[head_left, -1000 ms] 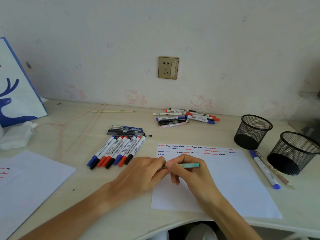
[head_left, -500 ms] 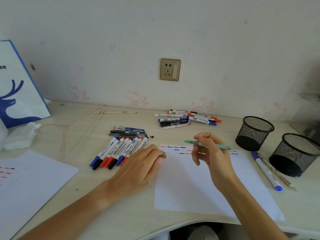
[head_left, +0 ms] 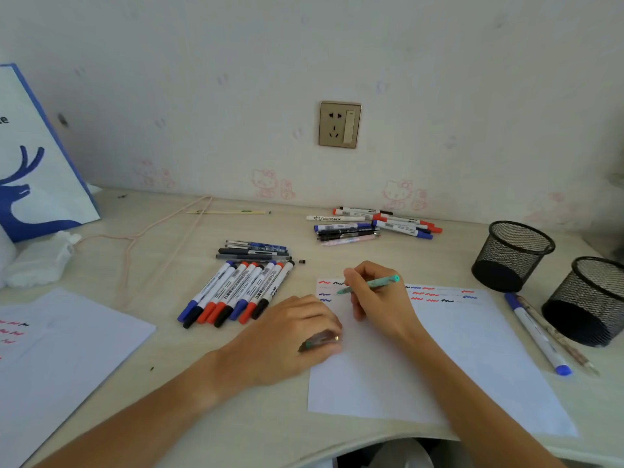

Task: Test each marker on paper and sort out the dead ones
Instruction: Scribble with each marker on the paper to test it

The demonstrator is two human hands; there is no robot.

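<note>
The green pen (head_left: 369,284), pinched in the right hand (head_left: 378,298) with its tip over the paper (head_left: 456,349), may skid the sheet if the left hand (head_left: 297,336), gripping its cap (head_left: 319,342), lifts away.

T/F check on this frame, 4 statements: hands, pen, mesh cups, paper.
1. The right hand holds a teal pen over the test paper. True.
2. The left hand is empty. False: it grips a small cap-like piece.
3. Both mesh cups stand upright. False: the far-right cup is tipped toward the camera.
4. The paper bears red, blue and black squiggles. True.
</note>
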